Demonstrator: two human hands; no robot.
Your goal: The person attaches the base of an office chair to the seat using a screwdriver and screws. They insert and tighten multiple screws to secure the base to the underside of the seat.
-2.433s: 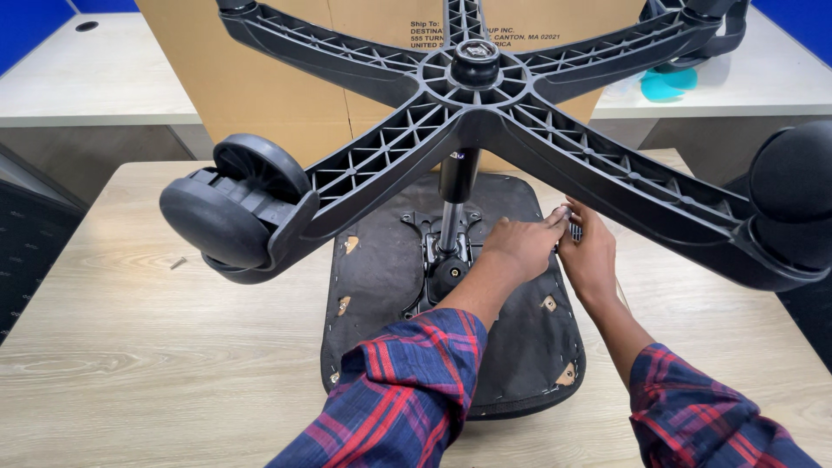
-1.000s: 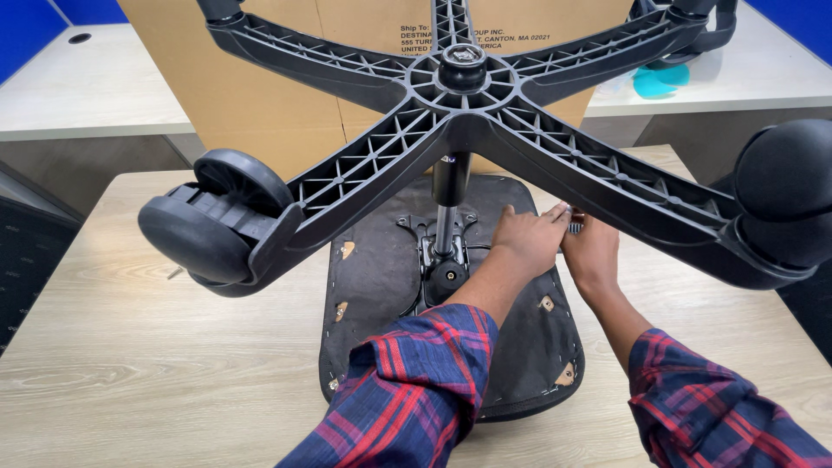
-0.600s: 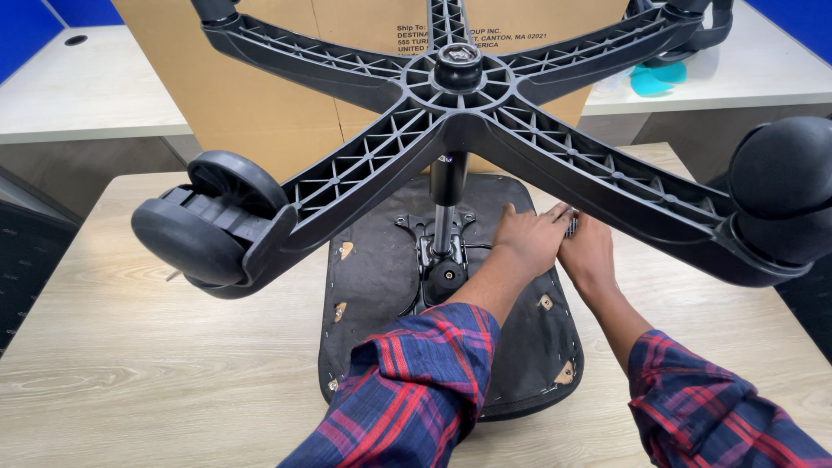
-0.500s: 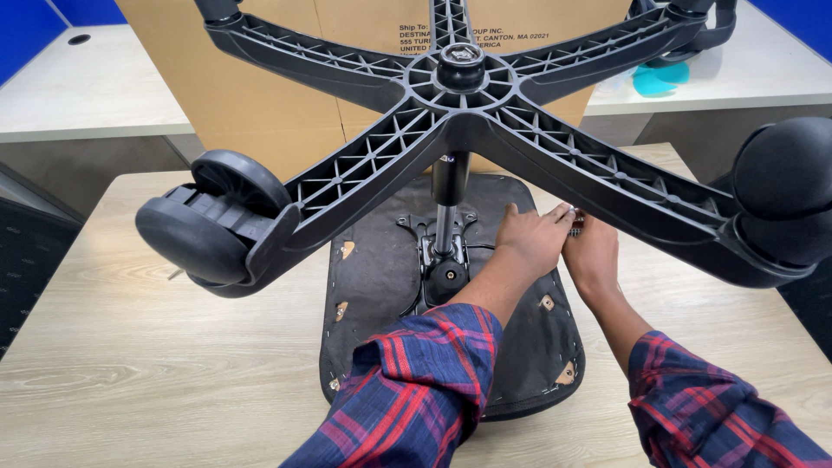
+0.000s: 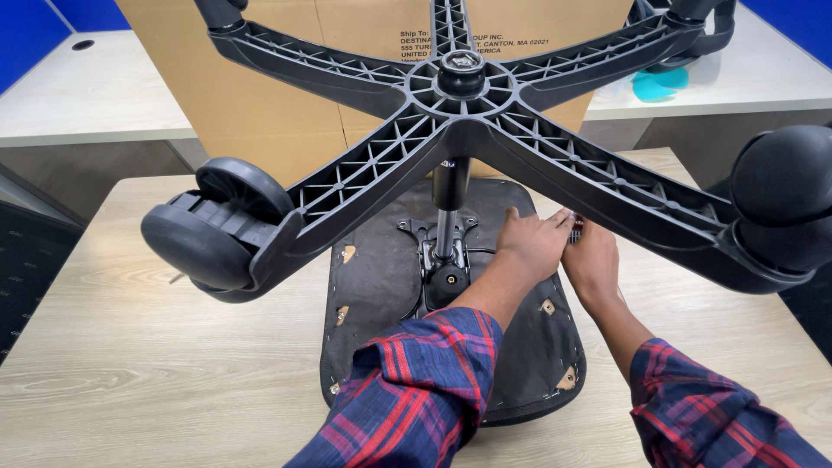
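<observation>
Looking down, I see my left hand (image 5: 536, 245) and right hand (image 5: 592, 260) close together on the upside-down chair seat (image 5: 381, 286), which lies flat on the counter (image 5: 130, 347). Both press at a small metal part (image 5: 576, 230) near the seat's right edge, under one leg of the wheel base (image 5: 459, 95). My left fingers lie mostly flat. I cannot tell if my right grip is closed on the part. The post (image 5: 449, 195) already stands in the plate (image 5: 438, 251) at the seat's middle, with the base on top, so I think most is done. A cardboard box (image 5: 260, 113) stands behind; I cannot see inside it.
</observation>
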